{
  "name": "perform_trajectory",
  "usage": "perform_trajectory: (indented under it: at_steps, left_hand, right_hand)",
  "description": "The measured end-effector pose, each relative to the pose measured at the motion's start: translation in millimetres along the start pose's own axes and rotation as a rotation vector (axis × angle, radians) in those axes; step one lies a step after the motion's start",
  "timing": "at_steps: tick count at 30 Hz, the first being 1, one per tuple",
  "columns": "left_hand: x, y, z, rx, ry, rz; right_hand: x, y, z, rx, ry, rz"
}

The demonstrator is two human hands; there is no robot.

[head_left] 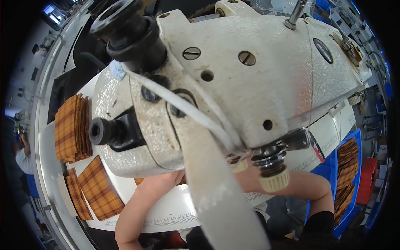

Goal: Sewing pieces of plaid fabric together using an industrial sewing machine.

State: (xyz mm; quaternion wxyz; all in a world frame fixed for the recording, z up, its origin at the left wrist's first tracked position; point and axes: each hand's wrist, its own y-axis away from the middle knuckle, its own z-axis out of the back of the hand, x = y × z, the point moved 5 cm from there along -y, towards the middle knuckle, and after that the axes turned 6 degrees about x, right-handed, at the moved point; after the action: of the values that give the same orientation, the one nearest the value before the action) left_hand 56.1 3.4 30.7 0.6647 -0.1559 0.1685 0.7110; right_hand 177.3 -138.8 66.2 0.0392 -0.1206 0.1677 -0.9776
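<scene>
A cream-painted sewing machine head fills the view, with a pale flat bar crossing its front and a white cord over it. My left hand reaches beneath the machine, beside orange plaid fabric partly showing on the white work surface. My right hand is also under the machine, behind the bar and near a tension knob. The fingers of both hands are mostly hidden, so what they hold cannot be made out.
Plaid piles and loose plaid pieces lie on the left. A blue bin of plaid pieces stands at the right, near a red container. Other people are at the far left, past a metal rail.
</scene>
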Motion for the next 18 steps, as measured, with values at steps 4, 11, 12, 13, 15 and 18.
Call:
perform_trajectory:
  at_steps: [4, 11, 12, 13, 15, 18]
  left_hand:
    - [-4, -4, 4, -0.052, -0.074, -0.035]
    - [6, 1, -6, 0.031, 0.098, 0.041]
    - [8, 3, -8, 0.031, 0.096, 0.041]
    - [9, 4, -10, 0.04, 0.058, 0.038]
    - [6, 2, -8, 0.048, 0.022, 0.028]
    - [-8, -3, 9, -0.035, -0.086, -0.037]
  right_hand:
    - [-2, 0, 5, 0.013, 0.003, -0.017]
    - [-1, 0, 4, 0.017, 0.042, 0.019]
    - [0, 0, 4, 0.016, 0.042, 0.02]
    - [0, -1, 5, 0.006, 0.048, 0.019]
    - [0, 0, 7, -0.003, 0.06, 0.014]
    - [-1, -1, 6, -0.018, 0.091, 0.035]
